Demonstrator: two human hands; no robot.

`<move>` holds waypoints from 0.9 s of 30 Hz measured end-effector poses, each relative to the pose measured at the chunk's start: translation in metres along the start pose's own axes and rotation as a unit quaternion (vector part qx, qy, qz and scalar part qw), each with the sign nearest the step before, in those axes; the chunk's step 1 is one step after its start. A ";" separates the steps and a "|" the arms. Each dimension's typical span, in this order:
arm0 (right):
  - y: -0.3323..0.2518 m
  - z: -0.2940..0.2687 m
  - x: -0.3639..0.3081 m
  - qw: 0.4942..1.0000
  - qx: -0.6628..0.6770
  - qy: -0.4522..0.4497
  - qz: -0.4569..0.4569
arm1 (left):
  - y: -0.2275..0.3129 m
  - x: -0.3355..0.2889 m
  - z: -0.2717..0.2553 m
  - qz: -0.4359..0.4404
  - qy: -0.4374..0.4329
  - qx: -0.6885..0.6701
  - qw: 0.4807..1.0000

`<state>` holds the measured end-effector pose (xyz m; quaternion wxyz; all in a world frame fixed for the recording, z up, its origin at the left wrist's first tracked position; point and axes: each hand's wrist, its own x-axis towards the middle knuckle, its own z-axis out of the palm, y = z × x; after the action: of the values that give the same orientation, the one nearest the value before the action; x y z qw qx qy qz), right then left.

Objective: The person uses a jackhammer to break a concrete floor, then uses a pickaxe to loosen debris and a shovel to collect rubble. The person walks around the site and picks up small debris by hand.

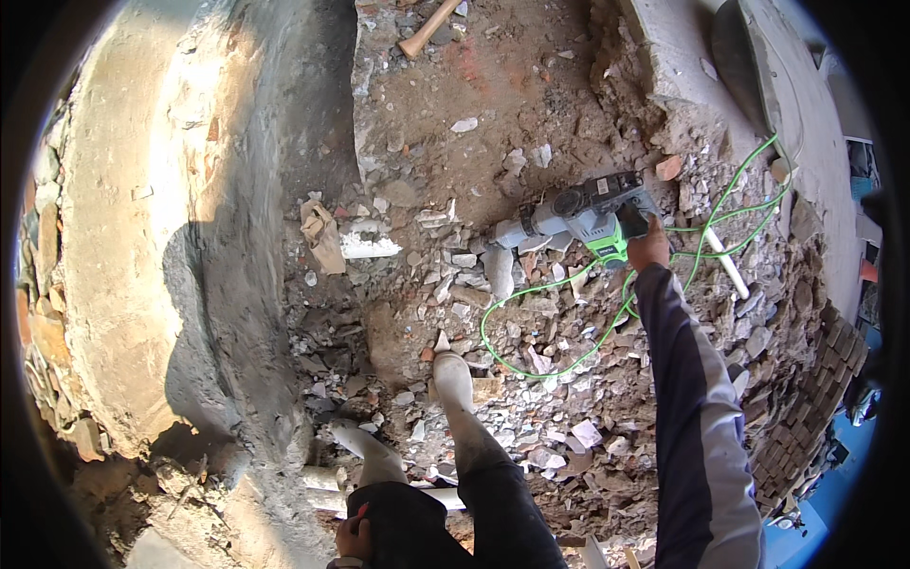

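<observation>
My right hand (648,247) is wrapped round the rear handle of a grey and green rotary hammer (590,218). The tool lies on its side over the rubble, its front end toward the left. From it a green cord (531,376) loops across the broken stones and up to the right. At the lower edge my left hand (354,539) is closed against my dark trouser leg. A small red and dark thing (361,512) shows at its fingers, too small to name.
Loose rubble (531,427) covers the ground around my pale boots (453,381). A wooden handle (428,28) lies at the far side. White pipe pieces (728,264) lie right of the tool and elsewhere. A concrete ledge (123,256) runs along the left; stacked bricks (806,408) stand at right.
</observation>
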<state>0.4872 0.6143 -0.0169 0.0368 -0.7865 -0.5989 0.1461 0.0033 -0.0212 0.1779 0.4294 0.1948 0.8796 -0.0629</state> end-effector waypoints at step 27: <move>0.201 -0.180 -0.537 0.876 -0.104 -0.371 -0.290 | -0.069 -0.058 0.043 0.474 -0.089 0.229 0.845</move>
<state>0.5949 0.0670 0.2075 -0.2295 -0.4650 -0.7813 0.3474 0.0393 -0.1129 0.1927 0.4264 0.6747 0.5985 -0.0687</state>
